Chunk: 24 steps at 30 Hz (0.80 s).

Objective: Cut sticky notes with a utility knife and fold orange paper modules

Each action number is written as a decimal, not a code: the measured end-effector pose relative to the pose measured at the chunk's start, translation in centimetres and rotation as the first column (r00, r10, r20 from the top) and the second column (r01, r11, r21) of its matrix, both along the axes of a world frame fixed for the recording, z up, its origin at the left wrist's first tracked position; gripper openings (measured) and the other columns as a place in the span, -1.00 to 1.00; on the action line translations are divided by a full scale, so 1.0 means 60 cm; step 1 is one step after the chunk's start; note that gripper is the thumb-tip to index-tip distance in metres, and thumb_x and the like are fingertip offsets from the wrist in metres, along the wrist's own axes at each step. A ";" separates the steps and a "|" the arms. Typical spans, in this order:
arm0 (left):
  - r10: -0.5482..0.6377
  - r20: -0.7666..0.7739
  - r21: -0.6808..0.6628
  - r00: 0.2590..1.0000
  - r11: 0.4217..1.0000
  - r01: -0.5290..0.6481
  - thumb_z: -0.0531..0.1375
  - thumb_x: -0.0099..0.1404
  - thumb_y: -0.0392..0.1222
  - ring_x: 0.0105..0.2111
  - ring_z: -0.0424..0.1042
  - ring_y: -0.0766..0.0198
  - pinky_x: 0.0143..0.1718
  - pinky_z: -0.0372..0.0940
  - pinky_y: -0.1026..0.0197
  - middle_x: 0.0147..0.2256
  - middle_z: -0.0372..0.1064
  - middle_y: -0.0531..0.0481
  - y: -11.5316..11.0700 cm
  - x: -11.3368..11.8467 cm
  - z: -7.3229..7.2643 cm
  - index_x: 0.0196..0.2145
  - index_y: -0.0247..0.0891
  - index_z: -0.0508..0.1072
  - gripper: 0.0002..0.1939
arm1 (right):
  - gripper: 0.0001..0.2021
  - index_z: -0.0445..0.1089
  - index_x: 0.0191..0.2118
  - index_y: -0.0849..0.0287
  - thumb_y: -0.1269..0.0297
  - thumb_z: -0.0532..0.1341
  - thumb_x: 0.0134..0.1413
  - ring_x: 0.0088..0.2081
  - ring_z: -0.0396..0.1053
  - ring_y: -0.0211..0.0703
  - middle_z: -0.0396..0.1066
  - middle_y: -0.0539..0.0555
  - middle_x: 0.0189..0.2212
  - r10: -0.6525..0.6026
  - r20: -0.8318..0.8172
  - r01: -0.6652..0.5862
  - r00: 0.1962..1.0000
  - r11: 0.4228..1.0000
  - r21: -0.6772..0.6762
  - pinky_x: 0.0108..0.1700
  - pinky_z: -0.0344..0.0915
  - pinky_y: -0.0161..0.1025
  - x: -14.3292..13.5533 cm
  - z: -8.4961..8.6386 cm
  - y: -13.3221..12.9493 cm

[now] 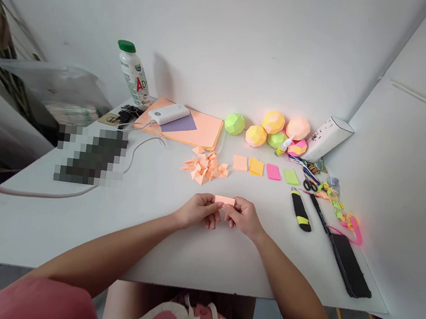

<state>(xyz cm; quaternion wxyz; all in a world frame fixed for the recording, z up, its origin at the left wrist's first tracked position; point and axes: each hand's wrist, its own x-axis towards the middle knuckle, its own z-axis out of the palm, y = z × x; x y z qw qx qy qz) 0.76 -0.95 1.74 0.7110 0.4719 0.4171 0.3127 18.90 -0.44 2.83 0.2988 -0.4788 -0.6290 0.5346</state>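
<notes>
- Left hand: closed; thumb and fingers pinch the left end of the peach paper strip.
- Right hand: closed likewise on the right end. Fingertips behind the strip: hidden.
- Strip position: between hands, nearer the wearer than the folded peach pieces.
- Dark object, left: pixelated, unidentifiable.

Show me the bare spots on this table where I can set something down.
A wide patch lies between the white cable and the left forearm. Another lies between the right forearm and the flat black item. It's crowded at the right edge around the scissors and at the back by the paper balls.
</notes>
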 end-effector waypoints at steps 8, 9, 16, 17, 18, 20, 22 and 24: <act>0.022 0.024 0.020 0.999 1.000 -0.023 0.20 0.13 0.20 -0.62 0.43 0.30 -0.61 0.30 0.27 -0.54 0.43 0.01 -0.004 0.002 0.000 -0.47 -0.29 0.24 -0.55 | -0.72 0.19 -0.51 0.17 0.11 0.19 0.05 -0.70 0.21 -0.38 0.32 -0.08 -0.64 -0.003 0.001 0.003 1.000 1.000 -0.008 -0.62 0.14 -0.37 0.000 -0.005 0.001; 0.023 0.024 0.019 0.999 1.000 -0.023 0.20 0.13 0.20 -0.63 0.43 0.30 -0.61 0.30 0.27 -0.54 0.44 0.00 -0.004 0.002 0.000 -0.47 -0.29 0.24 -0.55 | -0.72 0.19 -0.51 0.17 0.11 0.19 0.05 -0.70 0.21 -0.38 0.32 -0.09 -0.64 -0.003 0.000 0.003 1.000 1.000 -0.008 -0.62 0.14 -0.37 0.000 -0.004 0.001; 0.024 0.021 0.024 0.999 0.999 -0.025 0.20 0.12 0.21 -0.62 0.43 0.29 -0.61 0.31 0.27 -0.54 0.44 0.00 -0.005 0.001 -0.002 -0.46 -0.28 0.24 -0.54 | -0.69 0.13 -0.55 0.16 0.11 0.19 0.04 -0.71 0.21 -0.39 0.32 -0.08 -0.65 -0.010 0.001 0.010 1.000 1.000 -0.011 -0.63 0.13 -0.38 -0.001 0.003 -0.001; 0.026 0.020 0.025 0.999 0.999 -0.026 0.19 0.12 0.22 -0.62 0.43 0.30 -0.61 0.31 0.27 -0.54 0.44 0.00 -0.005 0.001 -0.001 -0.46 -0.28 0.24 -0.54 | -0.69 0.13 -0.55 0.16 0.11 0.19 0.04 -0.71 0.21 -0.39 0.32 -0.08 -0.66 -0.011 0.000 0.011 1.000 1.000 -0.013 -0.63 0.13 -0.38 -0.001 0.003 -0.001; 0.027 0.019 0.026 0.999 0.999 -0.028 0.20 0.12 0.22 -0.62 0.43 0.30 -0.61 0.30 0.27 -0.54 0.44 0.00 -0.005 0.002 -0.001 -0.46 -0.28 0.24 -0.54 | -0.69 0.14 -0.54 0.16 0.11 0.19 0.04 -0.71 0.21 -0.39 0.32 -0.08 -0.66 -0.012 -0.002 0.012 1.000 1.000 -0.015 -0.63 0.13 -0.37 -0.001 0.003 0.000; 0.028 0.017 0.027 0.999 0.999 -0.028 0.19 0.12 0.22 -0.62 0.43 0.30 -0.61 0.30 0.27 -0.54 0.44 0.00 -0.005 0.002 -0.001 -0.47 -0.28 0.23 -0.54 | -0.70 0.15 -0.54 0.16 0.10 0.19 0.03 -0.71 0.21 -0.38 0.32 -0.08 -0.66 -0.014 -0.005 0.014 1.000 1.000 -0.017 -0.63 0.13 -0.37 -0.001 0.002 0.000; 0.025 0.010 0.025 1.000 0.999 -0.025 0.19 0.13 0.22 -0.62 0.43 0.30 -0.60 0.30 0.27 -0.54 0.44 0.00 -0.005 0.002 -0.001 -0.47 -0.28 0.23 -0.54 | -0.69 0.15 -0.54 0.16 0.09 0.20 0.03 -0.71 0.20 -0.38 0.32 -0.08 -0.66 -0.014 -0.004 0.014 1.000 1.000 -0.018 -0.63 0.13 -0.37 -0.001 0.002 -0.001; 0.021 0.005 0.026 1.000 0.999 -0.021 0.18 0.14 0.21 -0.61 0.44 0.29 -0.60 0.30 0.26 -0.53 0.44 0.00 -0.005 0.002 -0.002 -0.46 -0.27 0.22 -0.54 | -0.68 0.14 -0.54 0.15 0.08 0.19 0.02 -0.71 0.20 -0.38 0.32 -0.08 -0.66 -0.014 0.001 0.014 1.000 1.000 -0.018 -0.64 0.13 -0.37 -0.001 0.002 -0.001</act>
